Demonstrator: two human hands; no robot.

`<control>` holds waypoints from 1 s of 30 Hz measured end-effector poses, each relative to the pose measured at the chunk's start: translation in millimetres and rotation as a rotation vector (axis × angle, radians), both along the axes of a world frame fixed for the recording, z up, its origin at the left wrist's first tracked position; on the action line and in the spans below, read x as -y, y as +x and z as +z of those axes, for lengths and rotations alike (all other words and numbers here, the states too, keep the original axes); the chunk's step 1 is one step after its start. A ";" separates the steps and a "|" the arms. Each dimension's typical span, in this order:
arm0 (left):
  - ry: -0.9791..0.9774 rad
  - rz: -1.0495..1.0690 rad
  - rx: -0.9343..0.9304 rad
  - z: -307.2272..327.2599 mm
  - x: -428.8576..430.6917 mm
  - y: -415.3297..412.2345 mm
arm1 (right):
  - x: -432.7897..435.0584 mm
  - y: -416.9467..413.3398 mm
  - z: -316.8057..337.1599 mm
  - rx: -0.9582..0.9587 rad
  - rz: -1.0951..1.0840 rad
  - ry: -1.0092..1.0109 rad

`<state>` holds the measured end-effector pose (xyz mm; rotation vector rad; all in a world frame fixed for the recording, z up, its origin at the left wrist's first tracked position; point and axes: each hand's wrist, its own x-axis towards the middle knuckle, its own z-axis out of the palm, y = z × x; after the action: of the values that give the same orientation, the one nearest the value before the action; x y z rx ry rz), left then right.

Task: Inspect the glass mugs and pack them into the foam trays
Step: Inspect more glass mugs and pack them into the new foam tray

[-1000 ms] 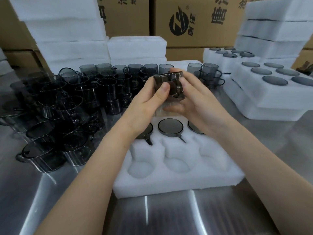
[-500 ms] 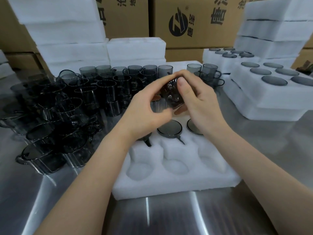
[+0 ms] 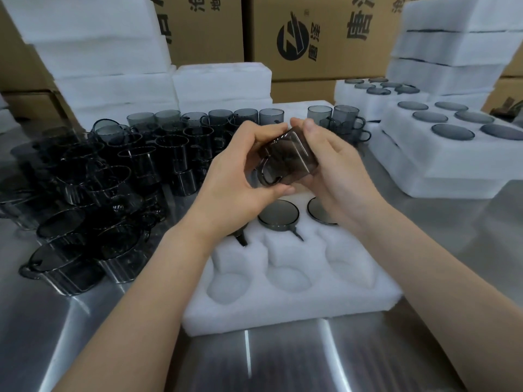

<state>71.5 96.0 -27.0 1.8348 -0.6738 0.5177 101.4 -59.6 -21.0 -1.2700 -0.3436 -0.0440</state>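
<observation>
Over the tray, both hands grip one mug: left hand and right hand curled round it.

A single head-worn view looks forward and down, close over the foam tray.

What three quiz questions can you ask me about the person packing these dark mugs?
1. True or false: the left hand and right hand both hold one mug.
2. In the tray, the nearest row of holes is: A full, B empty, C covered by a lid.
3. Fill in: the loose mugs stand on the person's ___ side.
Key: 1 true; 2 B; 3 left.
</observation>
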 end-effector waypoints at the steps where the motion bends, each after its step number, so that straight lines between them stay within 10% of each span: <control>1: -0.012 -0.010 0.000 0.1 1.0 -0.5 | -0.2 1.2 -0.2 -0.062 0.099 0.023; 17: 0.178 0.079 0.010 4.1 -1.2 -2.9 | 2.2 2.9 1.9 -0.132 0.105 0.030; 25: 0.177 0.085 0.024 7.4 0.4 -6.0 | 4.1 8.6 -0.2 -0.248 0.648 0.193; 30: 0.244 0.101 -0.020 7.3 3.0 -7.5 | 4.9 4.6 -1.9 -0.189 0.561 0.115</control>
<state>64.0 92.9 -19.7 2.1090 -0.6564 0.4997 106.0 -64.5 -22.9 -1.0184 -0.5145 0.5239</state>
